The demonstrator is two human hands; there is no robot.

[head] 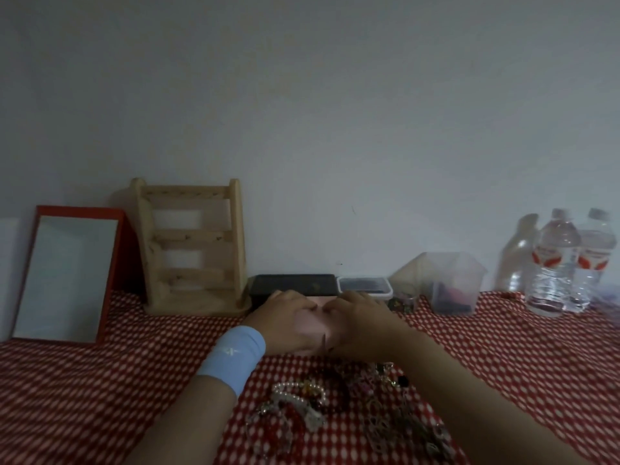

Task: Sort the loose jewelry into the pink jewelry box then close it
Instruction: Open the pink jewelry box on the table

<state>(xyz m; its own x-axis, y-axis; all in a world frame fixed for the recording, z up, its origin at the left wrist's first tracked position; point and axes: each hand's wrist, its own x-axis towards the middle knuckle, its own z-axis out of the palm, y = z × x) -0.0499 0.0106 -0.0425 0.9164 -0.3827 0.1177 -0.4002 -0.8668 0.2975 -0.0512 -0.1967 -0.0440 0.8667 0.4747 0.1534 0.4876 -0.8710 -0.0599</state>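
Both my hands lie on the pink jewelry box (317, 322), side by side with the thumbs almost meeting over its middle, so that only a strip of pink shows between them. My left hand (288, 320) covers the left part of the box and my right hand (359, 323) the right part, palms down and knuckles raised. The fingers reach toward the far edge, but the picture is too blurred for me to tell whether they curl round that edge or only press on the top. A light blue wristband (231, 354) sits on my left wrist. The loose jewelry (335, 407) lies in a tangled heap on the red checked cloth (100, 380), just on my side of the hands and between my forearms, with a string of pearls (298, 391) nearest my left wrist. Right behind my fingers stands a black box (295, 285), and beside it, behind my right hand, a small tub with a white rim (364, 284). Farther to the right of my right hand are a clear plastic holder (453, 283) and water bottles (553, 263). To the left of my left hand a wooden rack (191, 243) and a red-framed mirror (67, 276) lean against the wall.
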